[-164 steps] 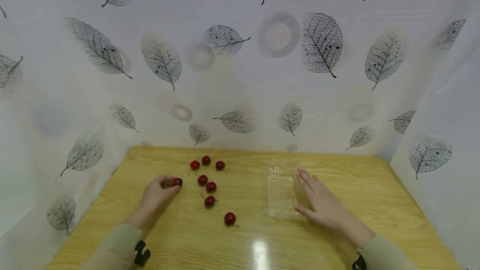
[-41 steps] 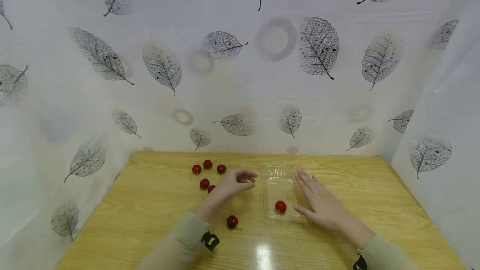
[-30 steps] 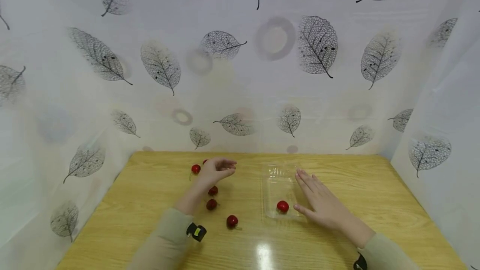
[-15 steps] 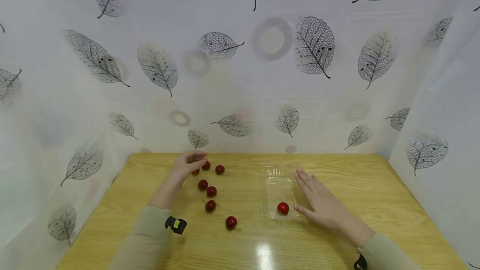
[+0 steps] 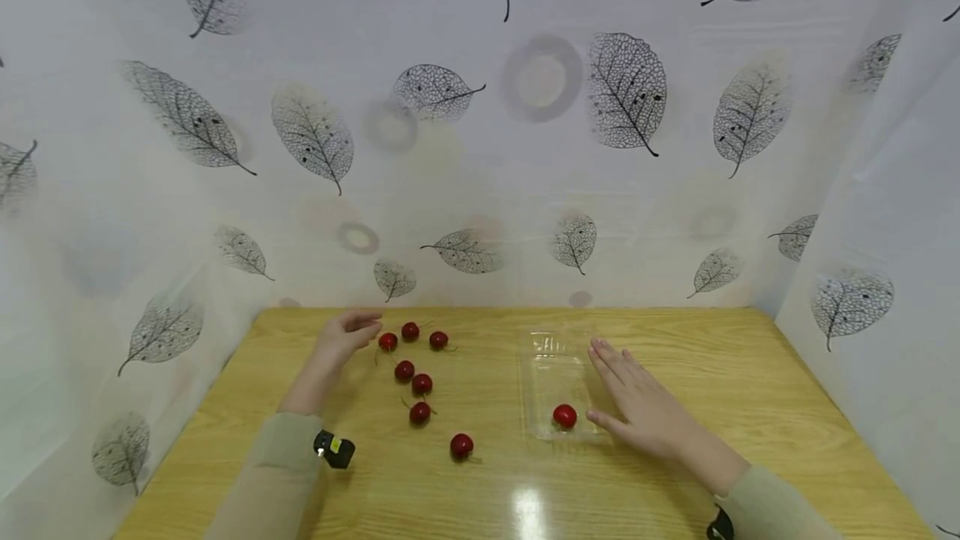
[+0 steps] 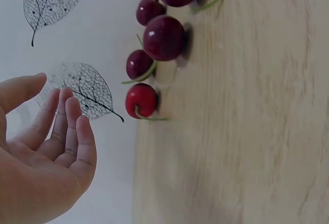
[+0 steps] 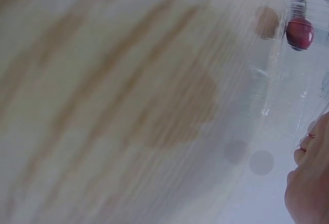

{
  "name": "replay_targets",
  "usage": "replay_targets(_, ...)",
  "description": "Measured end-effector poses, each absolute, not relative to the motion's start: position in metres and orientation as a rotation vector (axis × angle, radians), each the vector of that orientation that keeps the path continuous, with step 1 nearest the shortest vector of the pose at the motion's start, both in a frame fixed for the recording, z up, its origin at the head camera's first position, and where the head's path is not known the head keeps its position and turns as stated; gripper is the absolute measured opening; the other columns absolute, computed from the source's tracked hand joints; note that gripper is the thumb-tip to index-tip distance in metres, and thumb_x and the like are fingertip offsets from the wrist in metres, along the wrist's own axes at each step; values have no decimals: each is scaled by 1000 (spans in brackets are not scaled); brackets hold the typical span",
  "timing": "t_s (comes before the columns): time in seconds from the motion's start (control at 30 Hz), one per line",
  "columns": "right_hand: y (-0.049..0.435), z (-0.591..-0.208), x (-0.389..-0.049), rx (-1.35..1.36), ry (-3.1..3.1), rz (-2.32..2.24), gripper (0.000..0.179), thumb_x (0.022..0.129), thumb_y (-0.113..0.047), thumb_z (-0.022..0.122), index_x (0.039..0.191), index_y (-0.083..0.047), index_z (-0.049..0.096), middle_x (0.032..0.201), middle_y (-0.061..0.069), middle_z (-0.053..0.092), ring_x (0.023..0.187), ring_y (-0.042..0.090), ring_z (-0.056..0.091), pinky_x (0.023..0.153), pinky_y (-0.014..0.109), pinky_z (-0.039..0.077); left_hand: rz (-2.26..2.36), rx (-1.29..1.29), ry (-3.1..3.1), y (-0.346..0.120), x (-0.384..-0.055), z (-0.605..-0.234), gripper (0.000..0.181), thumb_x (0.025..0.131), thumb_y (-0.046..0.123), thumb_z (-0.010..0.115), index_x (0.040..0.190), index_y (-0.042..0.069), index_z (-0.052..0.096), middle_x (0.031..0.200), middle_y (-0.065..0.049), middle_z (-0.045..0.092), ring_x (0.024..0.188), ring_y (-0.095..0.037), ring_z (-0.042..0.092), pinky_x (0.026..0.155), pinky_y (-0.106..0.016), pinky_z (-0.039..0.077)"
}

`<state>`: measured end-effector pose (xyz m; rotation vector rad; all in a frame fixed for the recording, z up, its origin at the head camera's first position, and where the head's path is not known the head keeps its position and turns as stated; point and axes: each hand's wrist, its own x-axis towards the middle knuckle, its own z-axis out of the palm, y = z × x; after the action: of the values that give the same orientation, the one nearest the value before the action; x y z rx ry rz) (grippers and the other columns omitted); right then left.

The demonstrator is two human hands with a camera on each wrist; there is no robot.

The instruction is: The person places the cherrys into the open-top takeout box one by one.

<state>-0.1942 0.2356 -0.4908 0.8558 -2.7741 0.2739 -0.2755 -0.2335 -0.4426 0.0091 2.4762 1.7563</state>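
Left hand: fingers loosely bent, with a wide gap left between them and the thumb; nothing held. Right hand: fingers extended, laid along the near side edge of a clear container; nothing gripped; whether pressure is applied cannot be told.

Bright red cherry: stemmed, placed just beside the left fingertips, not gripped. Step in hand, as judged: a reach at the loose cherries, with the container steadied. For a pick-up, the thumb and fingers would need to be lowered about one fruit and closed lightly.

Loose cherries: seven in all, the bright red one included, scattered on the table; one dark cherry set apart toward the person. Neighbours and stems are closely grouped and could be nudged; several are placed between the left hand and the container.

Container contents: one red cherry, toward the person's end. Surround: leaf-printed sheeting, hung behind and at both sides.
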Motion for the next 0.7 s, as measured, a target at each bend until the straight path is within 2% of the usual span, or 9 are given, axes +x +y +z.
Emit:
replay_targets(0.4, 236, -488, -195, 865, -2797, 277, 85, 91, -53, 50, 149, -1, 17, 159, 9, 6, 145, 25, 10, 116, 46, 17, 1760, -186, 2426, -243, -284, -461, 42, 96, 14, 53, 133, -5, 44, 136, -23, 46, 121, -34, 46, 105, -44, 39)
replay_targets(0.7, 237, -490, -195, 861, -2807, 302, 85, 91, -53, 50, 150, -4, 13, 159, 8, 6, 145, 24, 9, 117, 44, 14, 1811, -251, 2345, -247, -295, -479, 43, 96, 13, 53, 133, -6, 44, 137, -23, 43, 123, -33, 43, 107, -44, 36)
